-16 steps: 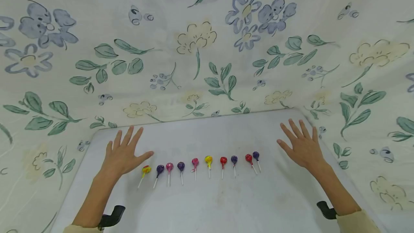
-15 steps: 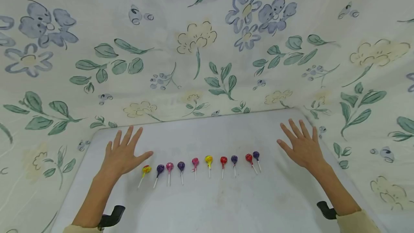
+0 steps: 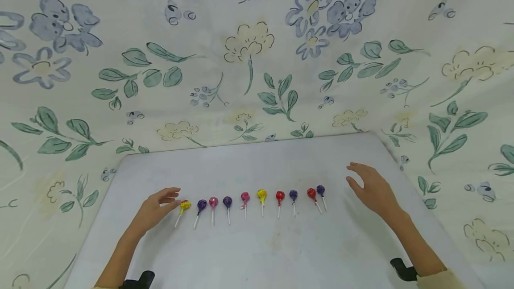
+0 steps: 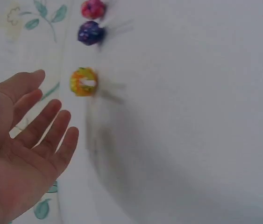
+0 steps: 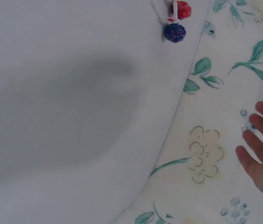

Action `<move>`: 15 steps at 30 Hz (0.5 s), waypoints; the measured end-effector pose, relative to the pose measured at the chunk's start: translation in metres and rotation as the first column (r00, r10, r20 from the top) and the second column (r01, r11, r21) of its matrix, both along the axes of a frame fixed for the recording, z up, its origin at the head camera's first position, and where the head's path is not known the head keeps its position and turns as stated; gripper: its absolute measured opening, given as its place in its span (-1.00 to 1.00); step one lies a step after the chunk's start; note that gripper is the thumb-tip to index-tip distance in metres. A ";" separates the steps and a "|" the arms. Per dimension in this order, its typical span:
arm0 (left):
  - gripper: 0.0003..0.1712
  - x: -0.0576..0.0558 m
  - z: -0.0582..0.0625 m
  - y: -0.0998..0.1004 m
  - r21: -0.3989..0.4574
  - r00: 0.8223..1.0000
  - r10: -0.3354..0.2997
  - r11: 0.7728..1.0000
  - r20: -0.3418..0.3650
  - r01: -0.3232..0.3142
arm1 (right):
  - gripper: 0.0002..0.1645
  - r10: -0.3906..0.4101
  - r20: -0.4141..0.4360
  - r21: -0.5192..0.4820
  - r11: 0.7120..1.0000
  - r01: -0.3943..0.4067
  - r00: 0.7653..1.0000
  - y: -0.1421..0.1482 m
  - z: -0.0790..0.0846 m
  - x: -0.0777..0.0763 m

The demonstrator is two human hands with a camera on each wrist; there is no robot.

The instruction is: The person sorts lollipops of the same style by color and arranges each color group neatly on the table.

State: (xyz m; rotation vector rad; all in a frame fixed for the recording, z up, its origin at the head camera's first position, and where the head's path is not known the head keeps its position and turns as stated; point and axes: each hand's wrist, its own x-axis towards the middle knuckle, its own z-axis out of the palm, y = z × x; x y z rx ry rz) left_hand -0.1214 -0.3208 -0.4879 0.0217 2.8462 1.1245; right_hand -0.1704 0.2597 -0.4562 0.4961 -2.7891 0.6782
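Several wrapped lollipops lie in a row on the white board, sticks toward me. At the left end is a yellow-and-red lollipop (image 3: 184,205), then a purple lollipop (image 3: 202,204) and a pink lollipop (image 3: 213,201). My left hand (image 3: 154,211) hovers beside the yellow-and-red one, fingertips right at its head in the head view, a gap showing in the left wrist view. Its fingers are loosely bent and hold nothing. Past the right end, where a red lollipop (image 3: 311,193) and a purple one sit close together, my right hand (image 3: 373,191) is raised, fingers relaxed, holding nothing.
The white board (image 3: 257,253) has a rounded far edge. Floral cloth (image 3: 249,75) rises behind it and runs along both sides. Black straps (image 3: 403,270) sit at both wrists.
Both hands have turned from spread palms-down to bent fingers, thumbs uppermost. My left hand has come down toward the yellow-and-red lollipop. The head view has shifted slightly; the lollipops stay in their row.
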 end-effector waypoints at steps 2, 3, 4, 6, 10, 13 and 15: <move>-0.45 0.003 -0.012 -0.003 0.044 0.999 0.025 0.999 0.030 -0.026 | -0.58 0.000 0.017 -0.028 1.000 0.001 1.000 -0.003 -0.003 0.002; -0.43 0.003 -0.017 -0.004 0.065 0.998 0.028 0.997 0.053 -0.032 | -0.59 0.001 0.020 -0.042 0.999 0.000 1.000 -0.004 -0.005 0.003; -0.43 0.004 -0.021 -0.005 0.072 0.998 0.036 0.997 0.060 -0.041 | -0.59 0.004 0.019 -0.057 0.998 -0.003 1.000 -0.005 -0.006 0.003; -0.43 0.003 -0.027 -0.005 0.079 0.997 0.048 0.996 0.058 -0.052 | -0.59 0.012 0.011 -0.085 0.996 -0.011 1.000 -0.008 -0.008 0.003; -0.49 0.000 -0.034 -0.004 0.056 0.997 0.069 0.996 0.023 -0.070 | -0.60 0.031 0.006 -0.132 0.991 -0.030 1.000 -0.015 -0.009 0.003; -0.54 -0.001 -0.038 -0.001 0.045 0.996 0.093 0.995 0.008 -0.093 | -0.61 0.037 0.023 -0.165 0.986 -0.032 0.999 -0.023 -0.011 0.002; -0.57 -0.001 -0.039 0.001 0.043 0.995 0.101 0.994 0.003 -0.101 | -0.61 0.040 0.041 -0.193 0.981 -0.031 0.998 -0.028 -0.014 0.001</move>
